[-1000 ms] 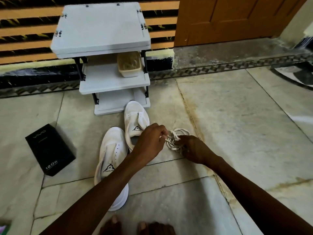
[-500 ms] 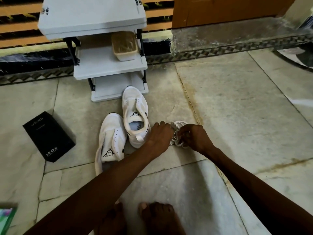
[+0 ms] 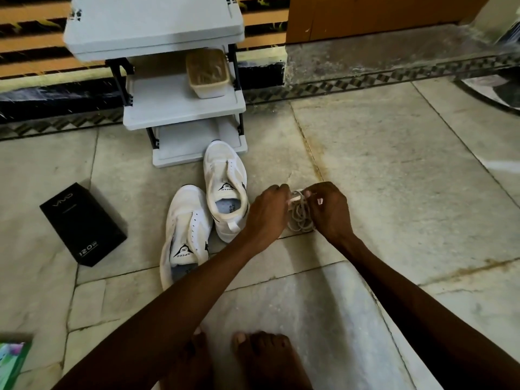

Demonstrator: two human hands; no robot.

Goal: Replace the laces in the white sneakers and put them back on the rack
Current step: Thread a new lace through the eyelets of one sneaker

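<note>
- Two grips unchanged: left hand (image 3: 267, 212) and right hand (image 3: 330, 209) are still on the laces (image 3: 299, 219), same spot just right of the far sneaker (image 3: 225, 175).
- Change in the laces: a second ago the loops fanned out beyond the right hand. Now they sit bunched between the two hands.
- The view has tipped down since then: bare feet (image 3: 261, 358) are well inside the bottom edge and the rack (image 3: 174, 114) is closer to the top.
- Left hand: fingers curled, pinching a white lace end at the top of the bundle.
- Right hand: fingers curled onto the coil from the right, fingertips meeting the left hand's at that same top point.
- Bundle lifted or resting on the floor (image 3: 394, 178): cannot tell.
- Far sneaker is unlaced, on the floor, with its toe at the rack's bottom shelf. Not moved.
- Near sneaker (image 3: 187, 229) is unlaced, just beside it on the left. Not moved.
- A tan tub (image 3: 208, 71) is on the rack's middle shelf. A black box (image 3: 81, 223) lies on the floor to the left, well apart.
</note>
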